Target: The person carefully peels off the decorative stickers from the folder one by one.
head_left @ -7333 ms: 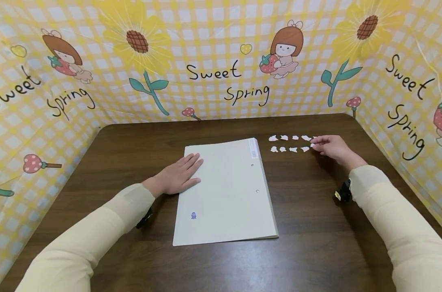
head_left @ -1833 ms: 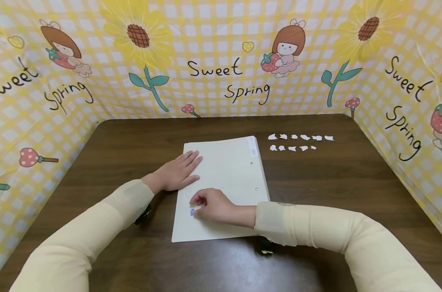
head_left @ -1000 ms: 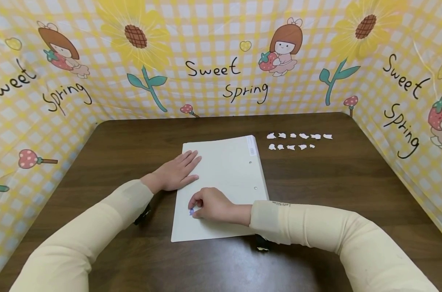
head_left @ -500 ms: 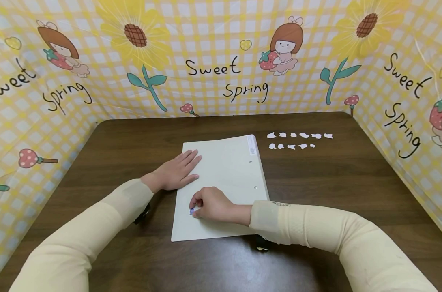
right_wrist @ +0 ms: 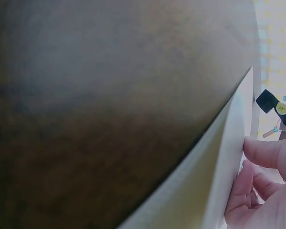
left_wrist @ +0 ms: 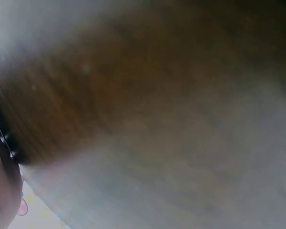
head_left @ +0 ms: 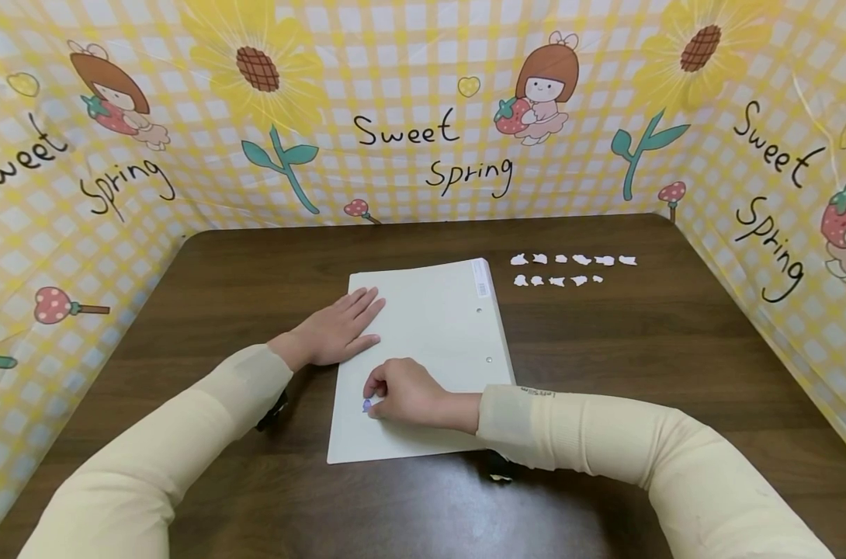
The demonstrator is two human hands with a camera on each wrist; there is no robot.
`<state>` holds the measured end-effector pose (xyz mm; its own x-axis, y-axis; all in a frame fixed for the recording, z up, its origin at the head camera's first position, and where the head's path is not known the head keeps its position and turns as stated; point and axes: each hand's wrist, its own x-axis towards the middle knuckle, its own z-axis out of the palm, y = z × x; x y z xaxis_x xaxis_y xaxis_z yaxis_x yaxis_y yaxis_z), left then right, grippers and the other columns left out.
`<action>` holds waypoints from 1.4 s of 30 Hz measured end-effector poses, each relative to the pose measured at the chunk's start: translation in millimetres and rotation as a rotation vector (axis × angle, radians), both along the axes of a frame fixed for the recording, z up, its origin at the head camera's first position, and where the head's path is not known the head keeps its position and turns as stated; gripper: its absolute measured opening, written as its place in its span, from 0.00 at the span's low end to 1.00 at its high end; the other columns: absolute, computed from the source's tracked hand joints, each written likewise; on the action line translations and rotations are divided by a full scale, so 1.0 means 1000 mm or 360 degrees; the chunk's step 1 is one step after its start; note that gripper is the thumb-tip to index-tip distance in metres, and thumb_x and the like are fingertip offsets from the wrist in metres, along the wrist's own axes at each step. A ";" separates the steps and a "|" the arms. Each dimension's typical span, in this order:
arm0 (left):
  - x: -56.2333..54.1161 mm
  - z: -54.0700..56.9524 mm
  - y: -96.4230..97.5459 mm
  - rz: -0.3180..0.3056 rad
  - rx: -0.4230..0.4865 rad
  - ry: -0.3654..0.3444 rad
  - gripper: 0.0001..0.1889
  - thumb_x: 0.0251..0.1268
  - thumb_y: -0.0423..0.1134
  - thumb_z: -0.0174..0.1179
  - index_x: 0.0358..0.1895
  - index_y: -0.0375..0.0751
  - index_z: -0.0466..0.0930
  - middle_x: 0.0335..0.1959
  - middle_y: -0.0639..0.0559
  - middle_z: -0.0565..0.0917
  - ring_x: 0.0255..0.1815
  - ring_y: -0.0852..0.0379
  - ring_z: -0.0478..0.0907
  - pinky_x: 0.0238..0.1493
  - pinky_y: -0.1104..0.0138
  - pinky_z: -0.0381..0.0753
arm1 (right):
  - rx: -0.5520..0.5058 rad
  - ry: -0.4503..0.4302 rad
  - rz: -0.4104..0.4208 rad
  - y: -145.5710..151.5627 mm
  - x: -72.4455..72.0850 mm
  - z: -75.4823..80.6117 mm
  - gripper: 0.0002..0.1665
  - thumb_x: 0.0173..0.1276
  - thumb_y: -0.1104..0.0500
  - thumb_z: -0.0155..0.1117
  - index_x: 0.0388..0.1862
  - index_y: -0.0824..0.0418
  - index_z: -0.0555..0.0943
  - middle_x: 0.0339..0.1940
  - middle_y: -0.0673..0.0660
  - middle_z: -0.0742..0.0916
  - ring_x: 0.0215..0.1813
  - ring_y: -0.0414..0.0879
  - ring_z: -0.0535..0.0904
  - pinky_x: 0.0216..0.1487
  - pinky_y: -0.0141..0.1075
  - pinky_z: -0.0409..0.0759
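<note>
In the head view a cream file folder (head_left: 423, 310) lies on the dark wooden table. My left hand (head_left: 335, 330) rests flat on its left edge, fingers spread. Low on the folder's left side is a small purple sticker (head_left: 366, 405). My right hand (head_left: 409, 394) reaches across the folder with thumb and index finger pinched about that sticker, partly covering it. Thumb and curled fingers (right_wrist: 264, 151) of this hand show above the folder's surface in the right wrist view. The left wrist view is mostly blurred table.
Two rows of small white cutouts (head_left: 580, 260) lie at the table's back right. A barcode label (head_left: 480, 279) and two round rivets (head_left: 479, 310) mark the folder's right side. Yellow checked cloth (head_left: 395, 93) encloses the table at the back and sides.
My right hand has come from the white cutouts at the back right to the purple sticker on the folder. During the last second it has barely moved. The left hand has stayed put.
</note>
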<state>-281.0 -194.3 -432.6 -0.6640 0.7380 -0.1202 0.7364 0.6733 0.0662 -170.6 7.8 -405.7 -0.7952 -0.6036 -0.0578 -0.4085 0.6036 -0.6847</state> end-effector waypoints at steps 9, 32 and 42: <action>0.002 0.003 0.001 0.0001 -0.0002 -0.0010 0.37 0.77 0.56 0.40 0.77 0.34 0.44 0.78 0.36 0.43 0.77 0.39 0.39 0.73 0.50 0.43 | -0.0016 0.0005 0.0003 0.000 0.000 -0.001 0.03 0.56 0.63 0.75 0.28 0.58 0.87 0.18 0.43 0.79 0.28 0.36 0.71 0.35 0.27 0.69; -0.001 -0.002 -0.001 -0.0009 0.0012 -0.0012 0.39 0.77 0.60 0.34 0.77 0.34 0.43 0.78 0.36 0.42 0.77 0.39 0.38 0.73 0.48 0.44 | -0.0007 -0.0122 0.0040 0.001 -0.008 -0.001 0.07 0.55 0.63 0.76 0.29 0.56 0.84 0.21 0.44 0.77 0.29 0.36 0.70 0.36 0.28 0.68; 0.001 0.002 0.001 0.0000 0.0011 -0.0008 0.37 0.78 0.56 0.38 0.77 0.33 0.44 0.78 0.36 0.43 0.77 0.39 0.39 0.73 0.48 0.45 | -0.0053 -0.0039 0.0122 0.007 -0.009 -0.002 0.16 0.55 0.61 0.77 0.45 0.58 0.89 0.24 0.43 0.84 0.29 0.34 0.71 0.34 0.27 0.69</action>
<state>-279.7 -193.2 -430.6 -0.6634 0.7388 -0.1183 0.7360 0.6729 0.0745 -179.3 15.2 -407.8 -0.7451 -0.6646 -0.0556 -0.4354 0.5478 -0.7144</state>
